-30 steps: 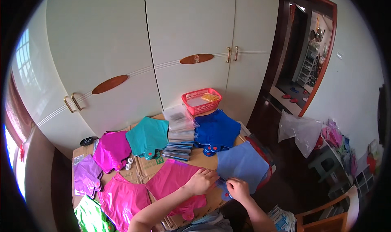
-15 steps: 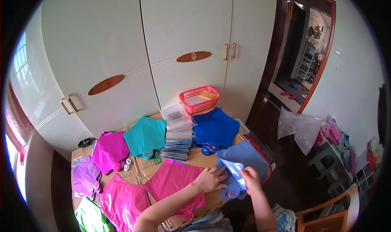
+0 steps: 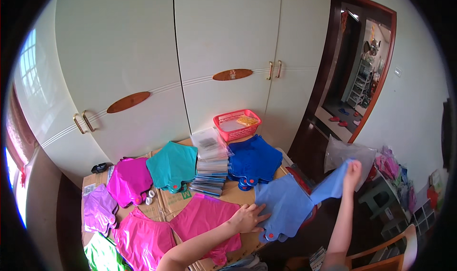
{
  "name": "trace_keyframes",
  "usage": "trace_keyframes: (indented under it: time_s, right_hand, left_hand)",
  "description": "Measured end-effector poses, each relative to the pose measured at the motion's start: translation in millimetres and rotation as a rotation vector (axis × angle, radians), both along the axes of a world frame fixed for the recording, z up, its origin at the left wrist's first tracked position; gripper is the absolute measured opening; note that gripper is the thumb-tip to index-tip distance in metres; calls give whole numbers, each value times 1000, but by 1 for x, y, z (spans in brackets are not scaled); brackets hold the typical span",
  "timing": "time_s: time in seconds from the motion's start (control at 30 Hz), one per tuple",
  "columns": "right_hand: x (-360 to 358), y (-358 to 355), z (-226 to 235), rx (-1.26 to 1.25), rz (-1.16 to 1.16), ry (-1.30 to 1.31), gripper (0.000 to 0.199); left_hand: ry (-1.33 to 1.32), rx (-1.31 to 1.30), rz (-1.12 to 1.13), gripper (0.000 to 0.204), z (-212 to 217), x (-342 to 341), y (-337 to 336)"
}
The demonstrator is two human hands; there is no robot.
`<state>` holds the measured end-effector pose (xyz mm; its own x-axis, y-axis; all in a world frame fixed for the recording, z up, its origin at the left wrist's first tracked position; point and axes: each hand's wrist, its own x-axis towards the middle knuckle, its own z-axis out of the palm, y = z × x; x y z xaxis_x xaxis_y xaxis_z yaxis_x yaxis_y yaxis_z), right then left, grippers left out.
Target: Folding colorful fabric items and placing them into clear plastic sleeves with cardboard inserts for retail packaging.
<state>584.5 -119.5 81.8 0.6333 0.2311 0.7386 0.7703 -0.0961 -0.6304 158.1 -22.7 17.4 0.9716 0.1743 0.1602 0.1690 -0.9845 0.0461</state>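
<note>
My right hand (image 3: 352,172) is raised off the table's right side, fingers closed on the end of a light blue fabric piece (image 3: 329,184). That piece stretches down to the right corner of a pile of light blue five-sided fabric pieces (image 3: 284,204). A red button-like dot (image 3: 270,235) shows at the pile's near end. My left hand (image 3: 248,218) lies flat with fingers spread, its fingertips on the pile's left edge. Under my left forearm is a pink shiny piece (image 3: 205,218). A dark blue pile (image 3: 254,159) sits just beyond the light blue one.
Cardboard (image 3: 164,202) covers the table. A stack of thin packets (image 3: 209,175) stands mid-table, clear plastic sleeves (image 3: 209,144) behind it, then a red basket (image 3: 237,128). Teal (image 3: 172,164), magenta (image 3: 128,179) and purple (image 3: 101,204) piles lie left. A wooden chair (image 3: 385,252) stands right.
My right hand has swung right and up, drawing the light blue fabric out past the pile's right corner. My left hand stays at the pile's left edge. The view has shifted slightly.
</note>
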Motion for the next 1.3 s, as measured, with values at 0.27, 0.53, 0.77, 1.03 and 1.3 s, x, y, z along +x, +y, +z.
trace_keyframes:
  time_s: [0.27,0.53,0.77,1.03,1.3]
  right_hand:
    - [-163,163,29,-394,592,-711,8]
    - [-240,201,-58,-782,751,-713,15]
    - [-261,196,-60,-719,718,-751,19]
    - [-259,213,-90,-630,690,-276,14]
    - [-247,222,-80,-730,784,241,25]
  left_hand:
    - [-17,-53,7,61,4,-2,-3]
    - [-90,-190,52,50,19,-31,17]
    - [-150,-117,155,39,37,-54,59]
    - [-53,-34,431,32,38,-38,104]
    - [-404,259,446,52,1,5,134]
